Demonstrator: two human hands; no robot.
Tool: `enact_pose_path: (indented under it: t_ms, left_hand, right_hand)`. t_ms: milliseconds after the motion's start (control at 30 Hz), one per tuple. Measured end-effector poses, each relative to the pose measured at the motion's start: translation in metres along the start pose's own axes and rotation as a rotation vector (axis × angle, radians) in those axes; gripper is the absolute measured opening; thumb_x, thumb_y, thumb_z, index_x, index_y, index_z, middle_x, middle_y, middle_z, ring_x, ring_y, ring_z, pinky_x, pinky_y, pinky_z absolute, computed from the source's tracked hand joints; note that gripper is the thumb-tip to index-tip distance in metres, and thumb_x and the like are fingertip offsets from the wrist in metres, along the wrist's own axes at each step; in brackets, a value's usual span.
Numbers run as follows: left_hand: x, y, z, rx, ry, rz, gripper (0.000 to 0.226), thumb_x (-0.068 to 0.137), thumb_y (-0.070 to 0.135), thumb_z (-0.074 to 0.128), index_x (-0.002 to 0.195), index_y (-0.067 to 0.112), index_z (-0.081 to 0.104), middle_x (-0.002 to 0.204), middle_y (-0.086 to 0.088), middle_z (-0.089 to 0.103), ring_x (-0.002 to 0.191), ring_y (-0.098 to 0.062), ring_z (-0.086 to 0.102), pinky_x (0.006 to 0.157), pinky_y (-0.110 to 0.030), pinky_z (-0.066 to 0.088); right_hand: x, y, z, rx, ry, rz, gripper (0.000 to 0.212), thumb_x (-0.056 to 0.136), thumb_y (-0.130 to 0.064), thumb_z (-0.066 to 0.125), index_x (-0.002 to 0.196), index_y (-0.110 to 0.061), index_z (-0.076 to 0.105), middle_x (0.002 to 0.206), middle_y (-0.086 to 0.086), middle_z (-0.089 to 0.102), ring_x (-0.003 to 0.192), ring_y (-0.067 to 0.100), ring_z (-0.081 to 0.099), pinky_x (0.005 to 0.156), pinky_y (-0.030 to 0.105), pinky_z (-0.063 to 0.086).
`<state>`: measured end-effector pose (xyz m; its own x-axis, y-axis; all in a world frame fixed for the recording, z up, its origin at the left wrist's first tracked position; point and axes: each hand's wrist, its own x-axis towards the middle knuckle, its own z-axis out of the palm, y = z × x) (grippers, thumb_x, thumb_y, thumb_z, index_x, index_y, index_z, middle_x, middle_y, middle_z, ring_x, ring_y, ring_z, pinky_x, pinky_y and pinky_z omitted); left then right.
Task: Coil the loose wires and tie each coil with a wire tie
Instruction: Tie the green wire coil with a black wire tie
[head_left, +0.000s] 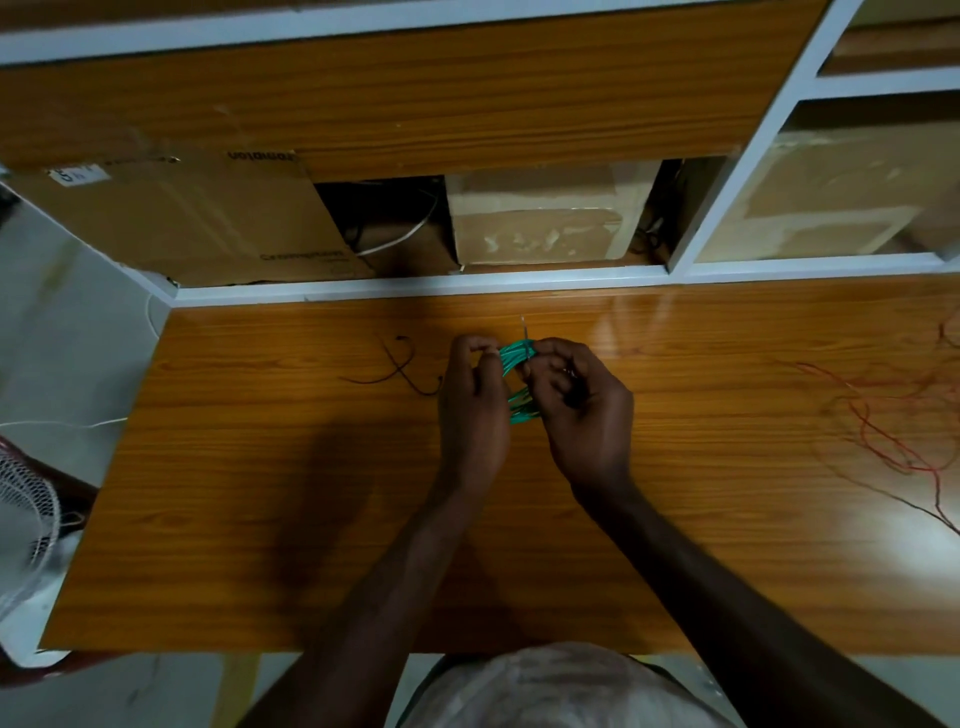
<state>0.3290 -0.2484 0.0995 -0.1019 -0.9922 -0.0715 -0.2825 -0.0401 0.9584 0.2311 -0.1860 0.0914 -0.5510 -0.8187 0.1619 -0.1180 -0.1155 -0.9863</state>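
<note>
A coil of green wire (515, 358) is held between both hands above the middle of the wooden table (311, 519). My left hand (472, 410) grips the coil's left side with curled fingers. My right hand (576, 410) holds the coil's right side and pinches a thin wire tie (523, 330) whose end sticks up past the coil's top. A loose red wire (883, 415) sprawls over the table's right part. Two short dark wire ties (402, 366) lie crossed on the table left of my hands.
Behind the table a white-framed shelf (415, 283) holds cardboard boxes (540, 218) and cables. A white fan guard (23, 499) stands off the table's left edge. A white cable (62, 423) runs along the floor at the left.
</note>
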Motion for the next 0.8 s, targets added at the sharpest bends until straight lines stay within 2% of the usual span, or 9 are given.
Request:
enact_pose_path:
  t_ms: [133, 200, 267, 300, 400, 500, 567, 667, 800]
  left_hand:
    - [-0.002, 0.013, 0.002, -0.048, -0.030, -0.011, 0.028, 0.108, 0.022, 0.044, 0.105, 0.025, 0.072, 0.092, 0.013, 0.070, 0.074, 0.005, 0.063, 0.060, -0.011, 0.042]
    - [-0.004, 0.017, 0.005, -0.048, -0.026, -0.028, 0.036, 0.111, 0.021, 0.049, 0.085, 0.033, 0.072, 0.072, 0.017, 0.066, 0.064, 0.004, 0.061, 0.057, -0.017, 0.041]
    - [-0.004, 0.019, 0.007, -0.051, -0.028, -0.084, 0.052, 0.110, 0.028, 0.054, 0.059, 0.033, 0.062, 0.053, 0.014, 0.057, 0.052, -0.003, 0.052, 0.056, -0.031, 0.037]
    - [-0.005, 0.021, 0.008, -0.059, -0.040, -0.119, 0.055, 0.109, 0.030, 0.055, 0.054, 0.032, 0.061, 0.049, 0.012, 0.054, 0.050, -0.005, 0.049, 0.057, -0.033, 0.035]
    - [-0.007, 0.023, 0.009, -0.117, -0.090, -0.140, 0.048, 0.107, 0.028, 0.056, 0.061, 0.034, 0.066, 0.050, 0.013, 0.052, 0.052, -0.007, 0.046, 0.060, -0.034, 0.034]
    - [-0.012, 0.024, 0.008, -0.163, -0.116, -0.076, 0.033, 0.107, 0.023, 0.056, 0.079, 0.031, 0.071, 0.056, 0.016, 0.056, 0.055, -0.001, 0.047, 0.060, -0.031, 0.035]
    - [-0.014, 0.023, 0.008, -0.169, -0.109, -0.042, 0.025, 0.105, 0.026, 0.058, 0.087, 0.032, 0.074, 0.061, 0.018, 0.059, 0.060, -0.001, 0.051, 0.063, -0.031, 0.039]
    - [-0.016, 0.020, 0.009, -0.157, -0.081, -0.031, 0.021, 0.104, 0.030, 0.062, 0.091, 0.040, 0.075, 0.071, 0.020, 0.066, 0.068, -0.001, 0.060, 0.067, -0.032, 0.046]
    - [-0.018, 0.016, 0.011, -0.186, -0.072, -0.009, 0.013, 0.103, 0.030, 0.068, 0.104, 0.028, 0.081, 0.096, 0.011, 0.079, 0.090, -0.007, 0.074, 0.075, -0.034, 0.056]
  right_hand:
    - [-0.004, -0.003, -0.002, 0.019, 0.043, -0.011, 0.013, 0.102, -0.001, 0.069, 0.115, -0.001, 0.072, 0.102, 0.004, 0.079, 0.100, 0.021, 0.079, 0.083, 0.043, 0.065]
    - [-0.004, -0.005, -0.004, 0.055, 0.068, 0.002, 0.009, 0.102, 0.002, 0.069, 0.111, 0.002, 0.072, 0.100, 0.008, 0.079, 0.098, 0.024, 0.079, 0.085, 0.043, 0.065]
    - [-0.003, -0.006, -0.006, 0.060, 0.074, -0.001, 0.008, 0.101, 0.003, 0.070, 0.108, 0.003, 0.072, 0.099, 0.011, 0.078, 0.098, 0.032, 0.078, 0.087, 0.051, 0.064]
    - [-0.003, -0.006, -0.008, 0.056, 0.070, -0.007, 0.008, 0.100, 0.004, 0.070, 0.107, 0.002, 0.072, 0.100, 0.011, 0.078, 0.098, 0.034, 0.078, 0.088, 0.055, 0.063]
    - [-0.005, -0.007, -0.013, 0.046, 0.063, 0.005, 0.009, 0.100, 0.002, 0.071, 0.108, -0.002, 0.073, 0.099, 0.010, 0.078, 0.096, 0.034, 0.078, 0.083, 0.061, 0.062]
    - [-0.009, -0.010, -0.015, 0.004, 0.066, -0.006, 0.010, 0.101, -0.002, 0.071, 0.109, -0.007, 0.073, 0.094, 0.010, 0.076, 0.088, 0.037, 0.076, 0.074, 0.061, 0.061]
    - [-0.009, -0.014, -0.016, -0.009, 0.062, 0.001, 0.019, 0.100, -0.002, 0.072, 0.117, -0.010, 0.072, 0.095, 0.008, 0.075, 0.087, 0.033, 0.076, 0.074, 0.058, 0.063]
    - [-0.006, -0.020, -0.020, -0.046, 0.070, 0.028, 0.031, 0.099, -0.006, 0.074, 0.129, -0.014, 0.070, 0.098, 0.003, 0.078, 0.092, 0.020, 0.079, 0.079, 0.046, 0.067]
    - [-0.003, -0.025, -0.024, -0.084, 0.100, 0.000, 0.017, 0.101, -0.010, 0.074, 0.117, -0.009, 0.078, 0.100, -0.002, 0.080, 0.089, 0.016, 0.079, 0.079, 0.048, 0.066]
